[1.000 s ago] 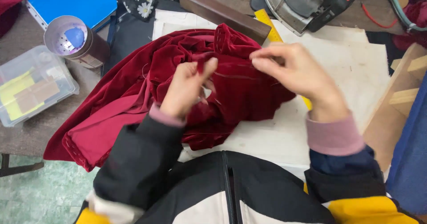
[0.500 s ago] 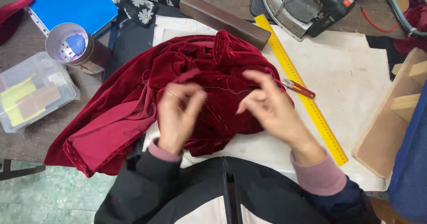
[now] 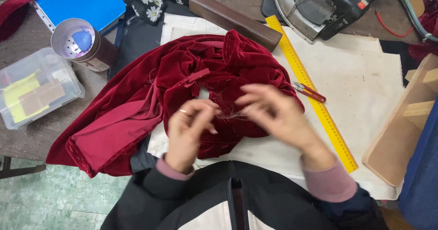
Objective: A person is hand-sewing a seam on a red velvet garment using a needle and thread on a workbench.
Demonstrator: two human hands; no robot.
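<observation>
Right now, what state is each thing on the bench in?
Red velvet garment: bunched, partly over the table edge.
Left hand: fingers pinched, above the velvet.
Right hand: blurred, grip unclear.
Yellow ruler: flat.
Snips: closed.
Iron: resting flat.
Clear plastic box: lidded.

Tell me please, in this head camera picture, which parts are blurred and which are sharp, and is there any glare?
In the head view, the right hand is smeared by motion blur and the left hand is slightly soft; the red velvet cloth, yellow ruler and iron are sharp; lighting is even and soft, with only a mild sheen on the iron's metal plate and the clear plastic box.
</observation>
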